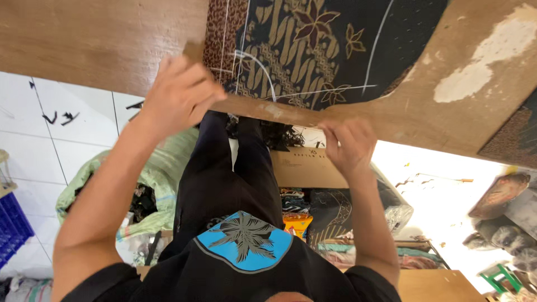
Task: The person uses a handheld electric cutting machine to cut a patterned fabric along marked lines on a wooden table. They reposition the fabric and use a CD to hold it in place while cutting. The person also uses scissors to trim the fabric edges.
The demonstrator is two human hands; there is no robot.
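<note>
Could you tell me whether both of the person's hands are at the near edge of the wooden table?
Yes, the left hand and the right hand both sit at the edge of the wooden table, beside the dark patterned cloth.

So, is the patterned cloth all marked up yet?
Partly, it seems. White curved lines are already drawn on the dark patterned cloth, which lies on the wooden table. Right now the left hand is at the cloth's near corner and the right hand is at the table's edge. No cut shows along the lines, so any cutting looks not yet done.
</note>
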